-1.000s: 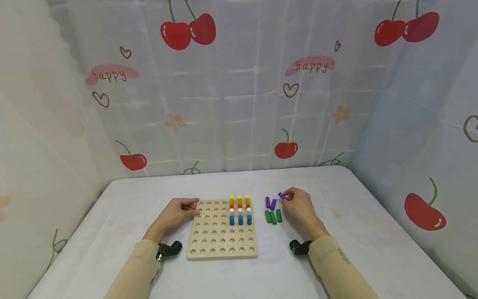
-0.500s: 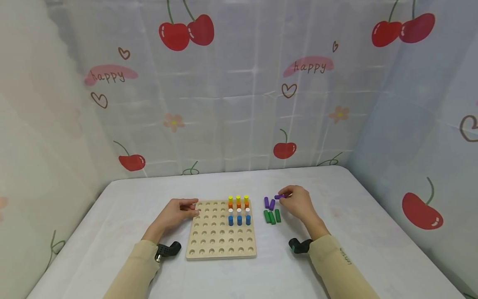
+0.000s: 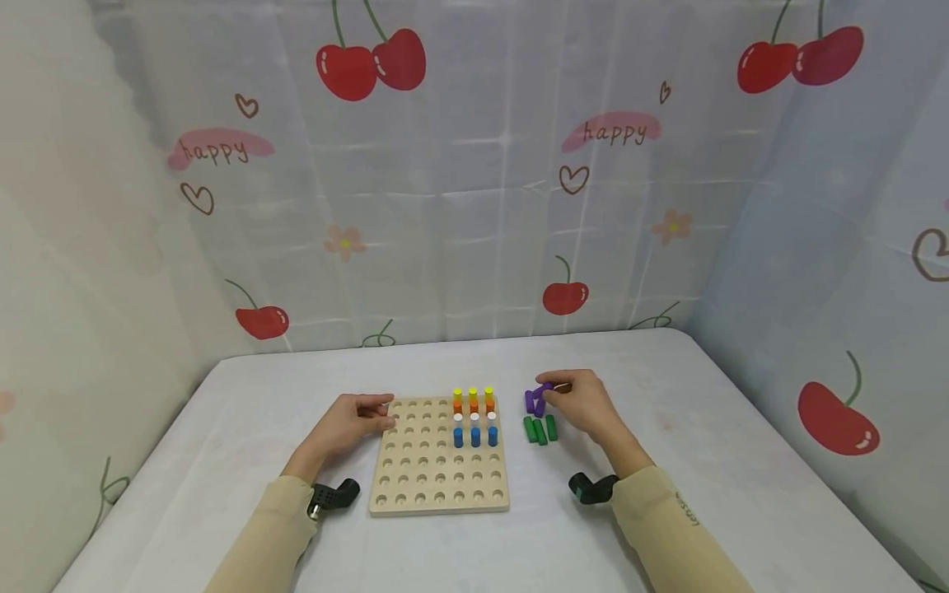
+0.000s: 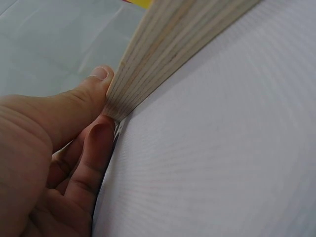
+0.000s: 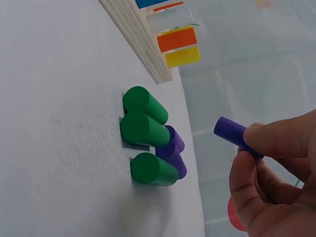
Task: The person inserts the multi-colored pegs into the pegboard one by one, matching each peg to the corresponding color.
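Observation:
My left hand (image 3: 348,424) holds the left edge of a wooden pegboard (image 3: 439,511) near its far corner; thumb and fingers meet the board's side (image 4: 148,59) in the left wrist view. To the right of the board, my right hand (image 3: 586,403) pinches a purple peg (image 5: 231,130) between thumb and fingers, raised above the table. Two more purple pegs (image 5: 171,159) lie below it, partly hidden behind several green pegs (image 5: 154,169). Yellow pegs (image 3: 473,394), orange pegs (image 3: 474,407), white pegs (image 3: 474,420) and blue pegs (image 3: 475,437) stand in rows in the board's right columns.
The white-covered table (image 3: 445,560) carries the board and loose pegs. A pale curtain (image 3: 460,206) with cherry prints hangs behind it and at both sides. Black wrist cameras sit on both wrists, the left camera (image 3: 335,495) close to the board.
My right hand has moved left with the purple peg, from the right of the loose purple pegs to over them. The peg's tilt has changed. My left hand stays at the board.

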The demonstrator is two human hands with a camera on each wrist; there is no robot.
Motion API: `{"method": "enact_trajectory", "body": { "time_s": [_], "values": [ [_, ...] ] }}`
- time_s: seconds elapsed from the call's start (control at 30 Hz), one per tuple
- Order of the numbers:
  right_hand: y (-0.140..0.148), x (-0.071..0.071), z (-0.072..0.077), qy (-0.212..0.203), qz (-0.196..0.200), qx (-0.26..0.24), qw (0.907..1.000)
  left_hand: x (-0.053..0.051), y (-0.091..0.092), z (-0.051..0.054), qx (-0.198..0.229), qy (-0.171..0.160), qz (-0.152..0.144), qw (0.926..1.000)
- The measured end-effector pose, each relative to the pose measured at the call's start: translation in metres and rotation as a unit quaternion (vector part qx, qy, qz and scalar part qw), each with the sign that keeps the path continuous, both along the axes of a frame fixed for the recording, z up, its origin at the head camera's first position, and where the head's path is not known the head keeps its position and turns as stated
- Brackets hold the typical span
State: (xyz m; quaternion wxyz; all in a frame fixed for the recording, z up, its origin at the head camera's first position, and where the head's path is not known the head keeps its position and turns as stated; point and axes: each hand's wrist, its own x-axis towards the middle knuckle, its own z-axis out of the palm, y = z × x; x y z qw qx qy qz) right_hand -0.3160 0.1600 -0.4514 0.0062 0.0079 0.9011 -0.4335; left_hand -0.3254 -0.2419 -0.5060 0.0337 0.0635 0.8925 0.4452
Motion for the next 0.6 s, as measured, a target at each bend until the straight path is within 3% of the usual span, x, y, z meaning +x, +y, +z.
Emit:
{"method": "enact_trajectory", "body": {
  "time_s": [0.4,0.6],
  "values": [
    [-0.025,0.013,0.008,0.017,0.079,-0.006,0.9967,0.001,0.001,0.002,0.007,-0.007,0.002,0.9999],
    [-0.039,0.021,0.014,0.023,0.097,-0.024,0.9948,-0.001,0.0,0.001,0.01,-0.006,0.001,0.9999]
  ]
}}
